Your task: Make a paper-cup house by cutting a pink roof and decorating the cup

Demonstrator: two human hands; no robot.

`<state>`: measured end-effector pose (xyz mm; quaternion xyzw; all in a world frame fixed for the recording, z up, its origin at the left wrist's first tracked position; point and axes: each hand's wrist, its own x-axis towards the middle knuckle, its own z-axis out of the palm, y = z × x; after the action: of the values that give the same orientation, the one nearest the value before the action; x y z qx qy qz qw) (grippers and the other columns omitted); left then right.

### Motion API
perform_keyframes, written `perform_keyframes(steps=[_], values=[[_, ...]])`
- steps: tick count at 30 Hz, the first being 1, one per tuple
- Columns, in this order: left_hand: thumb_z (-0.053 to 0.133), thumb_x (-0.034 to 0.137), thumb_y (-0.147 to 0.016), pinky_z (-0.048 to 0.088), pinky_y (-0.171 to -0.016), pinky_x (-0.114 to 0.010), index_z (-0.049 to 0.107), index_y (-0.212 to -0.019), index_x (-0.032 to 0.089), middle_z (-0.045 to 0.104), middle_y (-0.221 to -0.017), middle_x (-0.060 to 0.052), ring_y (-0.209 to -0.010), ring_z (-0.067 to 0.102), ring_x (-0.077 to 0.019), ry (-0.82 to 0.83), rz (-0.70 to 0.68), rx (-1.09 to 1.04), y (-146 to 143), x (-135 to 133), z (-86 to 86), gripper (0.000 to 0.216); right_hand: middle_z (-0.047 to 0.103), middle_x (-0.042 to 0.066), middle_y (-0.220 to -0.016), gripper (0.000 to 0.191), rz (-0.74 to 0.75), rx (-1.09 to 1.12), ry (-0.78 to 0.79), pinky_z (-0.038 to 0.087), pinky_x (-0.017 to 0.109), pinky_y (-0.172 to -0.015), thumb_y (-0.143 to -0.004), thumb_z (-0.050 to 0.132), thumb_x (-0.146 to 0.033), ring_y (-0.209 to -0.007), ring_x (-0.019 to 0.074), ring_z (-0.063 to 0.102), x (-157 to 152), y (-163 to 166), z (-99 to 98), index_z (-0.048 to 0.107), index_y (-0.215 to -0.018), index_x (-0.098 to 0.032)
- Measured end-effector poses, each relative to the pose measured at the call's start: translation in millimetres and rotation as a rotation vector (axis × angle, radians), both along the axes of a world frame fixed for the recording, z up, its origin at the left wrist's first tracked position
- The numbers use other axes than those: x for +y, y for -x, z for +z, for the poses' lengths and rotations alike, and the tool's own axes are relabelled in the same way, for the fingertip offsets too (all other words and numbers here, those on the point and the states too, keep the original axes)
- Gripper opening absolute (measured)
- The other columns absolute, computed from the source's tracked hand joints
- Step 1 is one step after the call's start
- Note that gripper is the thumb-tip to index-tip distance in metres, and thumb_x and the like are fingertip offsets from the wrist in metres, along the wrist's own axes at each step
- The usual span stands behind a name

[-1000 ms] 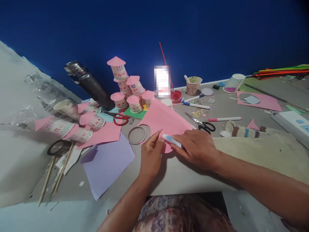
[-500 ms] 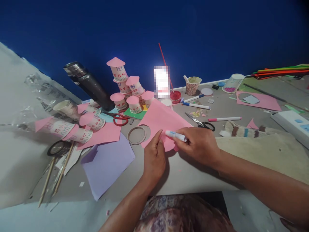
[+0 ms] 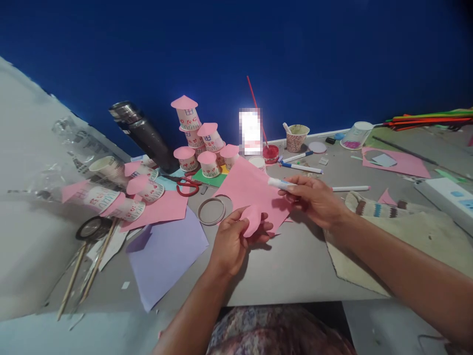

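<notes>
A small curled piece of pink paper [image 3: 252, 220] is pinched between the thumb and fingers of my left hand [image 3: 232, 239], just above the table. My right hand [image 3: 320, 199] grips a white tube with a pale blue label [image 3: 281, 184], which looks like a glue stick and points left. Under and behind both hands lies a larger pink paper sheet [image 3: 248, 183]. A roll of tape [image 3: 202, 217] rests left of that sheet. Farther back stand decorated paper cups with pink cone roofs [image 3: 188, 118], some stacked into a tower.
Red-handled scissors [image 3: 188, 190], a purple sheet [image 3: 166, 251] and a black tape roll [image 3: 90, 228] lie on the left. A black flask [image 3: 148, 138] leans by the cups. Markers [image 3: 302, 168], a beige cloth [image 3: 399, 246] and a white power strip [image 3: 449, 195] are on the right.
My left hand has lifted the small pink piece off the larger sheet. My right hand has drawn the white tube up and to the right, away from the paper.
</notes>
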<state>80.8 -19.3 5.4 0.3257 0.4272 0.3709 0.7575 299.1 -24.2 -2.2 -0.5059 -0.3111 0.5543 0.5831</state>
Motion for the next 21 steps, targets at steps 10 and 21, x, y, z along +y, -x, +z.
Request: perform_keyframes(steps=[10,21], values=[[0.068,0.014,-0.061,0.032,-0.048,-0.021,0.078,-0.092,0.015,0.058,-0.056,0.004,-0.048,0.044,-0.0079,-0.153,-0.061,0.264,10.4,7.1,-9.6,0.033,0.076,0.007,-0.094,0.043,0.364,0.222,-0.044,0.051,0.026,-0.055,-0.071,0.090,-0.040,-0.066,0.0136,0.061,-5.8,1.3,1.6,0.076,-0.106,-0.019],[0.073,0.023,-0.062,0.048,-0.056,-0.028,0.075,-0.105,0.017,0.073,-0.078,-0.005,-0.068,0.070,-0.0213,-0.049,-0.171,0.184,19.4,5.3,-0.7,0.043,0.078,0.004,-0.087,0.029,-0.003,-1.240,0.022,0.041,0.032,-0.067,-0.086,0.069,-0.051,-0.080,0.0245,0.068,15.9,-16.3,-8.6,0.076,-0.094,-0.023]])
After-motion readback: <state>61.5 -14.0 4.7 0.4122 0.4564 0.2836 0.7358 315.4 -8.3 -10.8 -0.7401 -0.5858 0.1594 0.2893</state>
